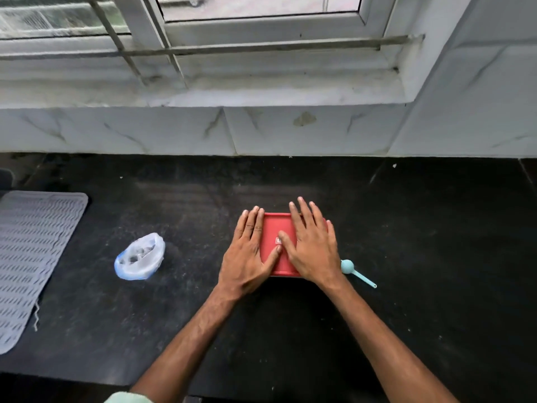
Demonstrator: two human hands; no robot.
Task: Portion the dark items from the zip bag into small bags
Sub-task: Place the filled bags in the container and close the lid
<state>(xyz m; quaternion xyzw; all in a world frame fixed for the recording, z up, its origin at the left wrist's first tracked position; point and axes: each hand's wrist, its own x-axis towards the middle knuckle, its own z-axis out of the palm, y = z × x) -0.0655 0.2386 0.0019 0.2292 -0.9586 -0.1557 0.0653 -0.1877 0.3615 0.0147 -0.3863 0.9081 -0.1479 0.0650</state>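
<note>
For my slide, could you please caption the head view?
Left hand and right hand rest flat on red box, bag nearby.

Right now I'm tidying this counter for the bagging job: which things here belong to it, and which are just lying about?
Job: zip bag with dark items; red box, left hand and right hand flat on it; likely the teal scoop.
Lying about: grey ribbed mat, far left.

Soft window daylight, sharp, edges bowed
</note>
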